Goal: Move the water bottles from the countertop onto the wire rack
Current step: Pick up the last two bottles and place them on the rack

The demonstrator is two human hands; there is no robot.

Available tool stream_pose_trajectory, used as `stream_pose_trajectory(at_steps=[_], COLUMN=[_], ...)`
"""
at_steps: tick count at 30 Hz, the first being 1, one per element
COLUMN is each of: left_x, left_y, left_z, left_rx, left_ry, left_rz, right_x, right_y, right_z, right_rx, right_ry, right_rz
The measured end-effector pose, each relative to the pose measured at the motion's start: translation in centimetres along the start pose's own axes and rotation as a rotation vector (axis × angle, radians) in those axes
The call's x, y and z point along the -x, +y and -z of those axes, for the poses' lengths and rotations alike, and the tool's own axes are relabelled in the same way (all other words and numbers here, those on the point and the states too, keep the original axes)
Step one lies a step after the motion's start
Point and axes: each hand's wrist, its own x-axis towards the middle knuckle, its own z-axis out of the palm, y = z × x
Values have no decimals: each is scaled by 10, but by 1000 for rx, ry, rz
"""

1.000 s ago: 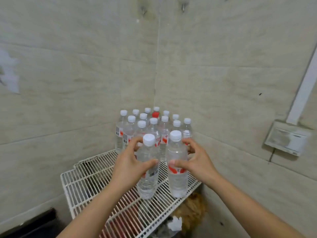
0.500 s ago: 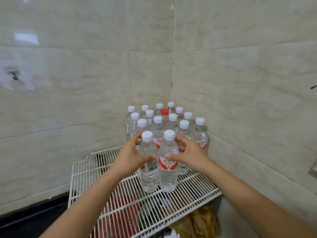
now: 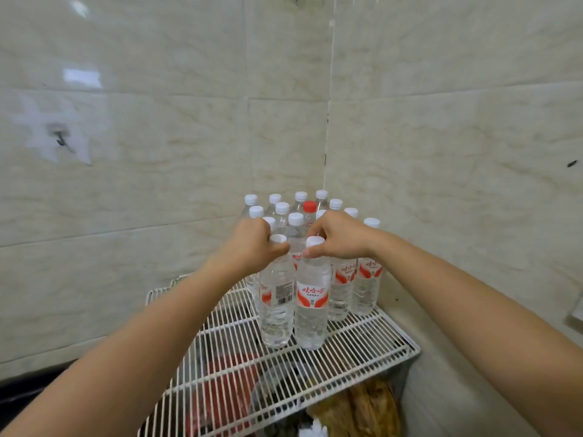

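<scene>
Two clear water bottles with white caps stand side by side on the white wire rack (image 3: 362,339). My left hand (image 3: 252,247) holds the left bottle (image 3: 276,307) at its neck, fingers curled round the cap. My right hand (image 3: 340,236) pinches the cap of the right bottle (image 3: 311,310), which bears a red and white label. Behind them several more bottles (image 3: 366,279) are packed into the tiled corner, one with a red cap (image 3: 309,206).
Tiled walls (image 3: 157,184) close the rack in at the back and right. Under the rack lie a red item (image 3: 233,389) and brown bags (image 3: 362,408). A dark surface (image 3: 19,395) shows at the lower left. The rack's front wires are bare.
Both hands have slid from the bottles' bodies up to their caps. The two bottles now stand on the rack in front of the group. The view has tilted slightly.
</scene>
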Motion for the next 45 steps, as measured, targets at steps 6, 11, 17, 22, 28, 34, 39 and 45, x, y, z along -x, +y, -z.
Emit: stream_pose_trajectory(at_steps=[6,11,17,22,28,34,39,45], left_x=[-4,-5,-4,-6,0,-1,-6,-7], left_y=[-10,-13,-5,-5,-13,-17,-17,-17], left_z=[3,5,-2,-3,-12,-18,-21,-23], left_rx=[38,103,39,95,173,232,227,233], left_ry=[-87,-145,-67,-71,-3,89,93,102], left_rz=[-78,-136,-109,-128,-160,-170,-158,-126], right_x=[-2,-5,-9,-11,-14,-17,-16,-15], right_y=[-5,0,-4,-6,-6,0,2,0], right_z=[1,-3,-8,-9,-11,-12,-16,-19], right_rx=[37,-14,34,5,-14,-58,-89,-68], right_ry=[-9,32,60,75,85,113,162,210], right_rz=[17,3,-14,-25,-8,-31,-50,-60])
